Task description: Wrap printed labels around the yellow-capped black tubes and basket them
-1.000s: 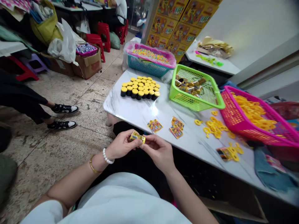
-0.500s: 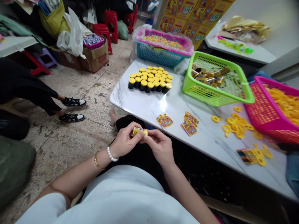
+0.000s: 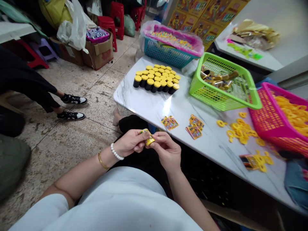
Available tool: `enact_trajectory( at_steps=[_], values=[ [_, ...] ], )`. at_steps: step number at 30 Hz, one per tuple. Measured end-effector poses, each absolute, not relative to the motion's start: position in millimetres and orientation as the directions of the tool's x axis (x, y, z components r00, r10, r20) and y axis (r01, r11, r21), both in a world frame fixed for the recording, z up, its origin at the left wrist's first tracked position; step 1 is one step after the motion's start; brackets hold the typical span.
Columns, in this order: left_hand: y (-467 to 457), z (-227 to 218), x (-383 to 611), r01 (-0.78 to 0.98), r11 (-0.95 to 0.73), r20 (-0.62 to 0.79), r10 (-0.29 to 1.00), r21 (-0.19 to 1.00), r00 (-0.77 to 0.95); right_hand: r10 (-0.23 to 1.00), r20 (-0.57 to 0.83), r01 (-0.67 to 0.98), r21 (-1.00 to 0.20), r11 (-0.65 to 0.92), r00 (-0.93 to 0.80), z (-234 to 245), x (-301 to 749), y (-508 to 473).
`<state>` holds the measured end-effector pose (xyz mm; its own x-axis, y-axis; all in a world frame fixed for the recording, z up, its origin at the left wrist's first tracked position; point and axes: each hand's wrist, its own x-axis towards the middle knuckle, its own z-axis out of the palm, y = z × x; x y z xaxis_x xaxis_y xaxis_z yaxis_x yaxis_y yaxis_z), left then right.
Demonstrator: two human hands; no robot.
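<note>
Over my lap, my left hand (image 3: 132, 141) is closed around a small yellow printed tube (image 3: 149, 141) with a shiny wrapping. My right hand (image 3: 167, 150) pinches the tube's right end between thumb and fingers. Both hands hang just off the near edge of the white marbled table (image 3: 211, 144). Closest to them on the table lie two small groups of colourful printed cards (image 3: 169, 122). Farther back, many black bottles with yellow lids (image 3: 157, 78) stand packed together. What the fingertips cover on the tube is hidden.
A green basket (image 3: 199, 91) holds wrapped tubes; a pink basket (image 3: 267, 112) holds yellow rings. Loose yellow rings (image 3: 240, 130) lie on the table's right. At the back stands a blue basket (image 3: 166, 55) of coloured bits. Another person's shoes (image 3: 74, 99) rest on the floor at left.
The tube has tilted, its right end now lower and turned more toward me. Both hands have shifted their grip slightly around it. My view has turned a little.
</note>
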<state>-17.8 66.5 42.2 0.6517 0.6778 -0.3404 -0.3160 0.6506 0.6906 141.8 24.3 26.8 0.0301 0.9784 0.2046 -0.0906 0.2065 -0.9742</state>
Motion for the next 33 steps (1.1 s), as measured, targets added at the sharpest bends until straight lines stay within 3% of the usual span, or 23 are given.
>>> enact_trajectory(
  at_steps=[6,16,20,24,28,33],
  values=[
    [62,40,-14,-0.352,0.655,-0.347,0.693,0.669,0.632,0.950,0.301,0.054,-0.953,0.298,0.080,32,139,23],
    [67,16,-14,-0.442,0.730,-0.418,0.670,0.521,0.614,0.956,0.276,0.176,-0.951,0.256,0.102,13,134,32],
    [63,15,-15,-0.392,0.721,-0.419,0.667,0.571,0.617,0.964,0.265,0.284,-0.923,0.261,-0.025,24,138,32],
    [63,11,-14,-0.395,0.756,-0.433,0.634,0.521,0.641,0.944,0.320,0.289,-0.899,0.329,-0.079,28,139,36],
    [81,25,-2,-0.407,0.720,-0.386,0.663,0.562,0.642,0.914,0.405,0.264,-0.881,0.393,-0.010,33,145,52],
    [110,78,30,-0.342,0.650,-0.262,0.649,0.679,0.714,0.842,0.529,0.425,-0.790,0.442,0.107,65,172,80]
  ],
)
